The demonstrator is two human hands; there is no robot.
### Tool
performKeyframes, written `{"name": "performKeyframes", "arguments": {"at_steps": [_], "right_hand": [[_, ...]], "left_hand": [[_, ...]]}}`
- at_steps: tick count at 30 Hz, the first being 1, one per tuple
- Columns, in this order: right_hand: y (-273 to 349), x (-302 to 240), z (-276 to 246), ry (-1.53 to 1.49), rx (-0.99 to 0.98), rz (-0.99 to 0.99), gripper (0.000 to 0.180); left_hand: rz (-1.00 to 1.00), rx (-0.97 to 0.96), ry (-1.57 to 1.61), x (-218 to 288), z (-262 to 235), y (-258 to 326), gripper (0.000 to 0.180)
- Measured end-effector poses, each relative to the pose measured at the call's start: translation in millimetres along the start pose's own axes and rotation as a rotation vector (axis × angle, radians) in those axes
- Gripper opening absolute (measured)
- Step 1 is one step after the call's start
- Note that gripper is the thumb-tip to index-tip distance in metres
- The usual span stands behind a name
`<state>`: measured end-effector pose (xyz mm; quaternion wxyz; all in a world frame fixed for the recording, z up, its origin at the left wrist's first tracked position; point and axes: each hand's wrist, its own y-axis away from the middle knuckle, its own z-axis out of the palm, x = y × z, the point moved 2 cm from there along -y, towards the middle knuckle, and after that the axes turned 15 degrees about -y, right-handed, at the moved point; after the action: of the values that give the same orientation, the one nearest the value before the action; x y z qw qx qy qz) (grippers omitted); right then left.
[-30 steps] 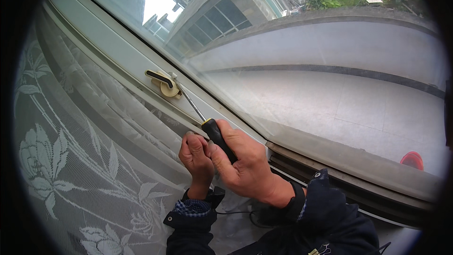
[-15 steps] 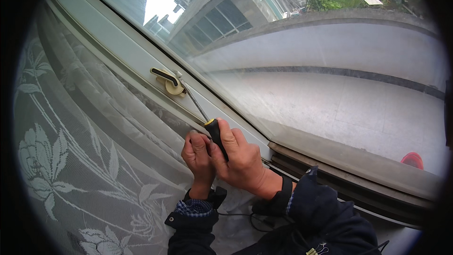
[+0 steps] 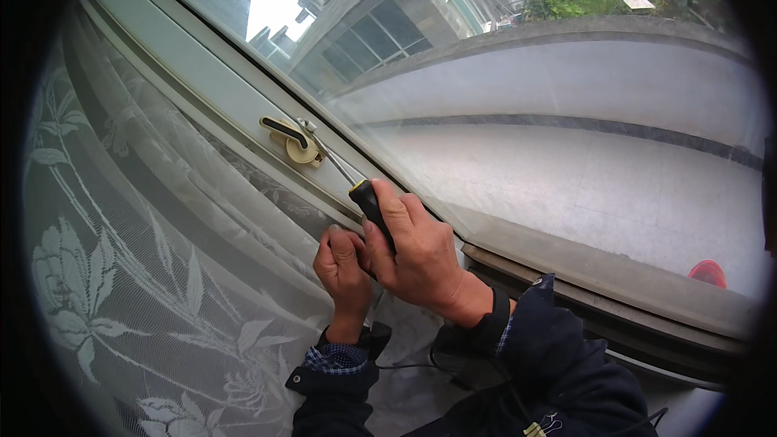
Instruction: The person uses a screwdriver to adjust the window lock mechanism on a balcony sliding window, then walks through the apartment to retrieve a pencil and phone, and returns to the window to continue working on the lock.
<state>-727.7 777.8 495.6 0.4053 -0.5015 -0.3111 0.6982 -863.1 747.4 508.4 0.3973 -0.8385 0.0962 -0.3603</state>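
A cream window latch (image 3: 303, 151) with a dark lever sits on the white window frame (image 3: 218, 89). My right hand (image 3: 417, 247) is closed around the black handle of a screwdriver (image 3: 371, 209) with a yellow collar. Its metal shaft slants up to the left, the tip at a small fitting (image 3: 307, 125) beside the latch; whether it sits in a screw is too small to tell. Just left of the handle, my left hand (image 3: 344, 271) has its fingertips pinched together. Whatever they may hold is hidden.
A sheer curtain (image 3: 162, 275) with a white flower pattern hangs along the left. Dark sliding tracks (image 3: 615, 316) run at the lower right. Beyond the glass lie a pale ledge, a low wall (image 3: 566, 81) and buildings. A black cable (image 3: 413, 366) hangs below my wrists.
My right hand has shifted slightly up and right, and the screwdriver's handle has tilted with it. My left hand stays pinched in nearly the same place.
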Motion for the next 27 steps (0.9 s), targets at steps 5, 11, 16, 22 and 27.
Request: {"name": "performKeyframes", "arguments": {"at_steps": [5, 11, 16, 22, 27], "right_hand": [[-3, -4, -8, -0.081, -0.001, 0.027, 0.05], [-12, -22, -27, -0.185, -0.031, 0.116, 0.042], [-28, -39, -42, -0.175, -0.055, 0.149, 0.034], [-45, -52, -57, -0.196, -0.122, 0.281, 0.024], [-46, -54, -53, -0.143, -0.113, 0.191, 0.022]], "left_hand": [[0.007, -0.009, 0.043, 2, 1, 1, 0.039], [-0.043, -0.045, 0.107, 15, 1, 4, 0.041], [-0.027, -0.066, 0.137, 17, 2, 6, 0.041], [-0.037, -0.108, 0.166, 14, -2, 5, 0.041], [-0.024, -0.105, 0.128, 14, -4, 4, 0.04]]}}
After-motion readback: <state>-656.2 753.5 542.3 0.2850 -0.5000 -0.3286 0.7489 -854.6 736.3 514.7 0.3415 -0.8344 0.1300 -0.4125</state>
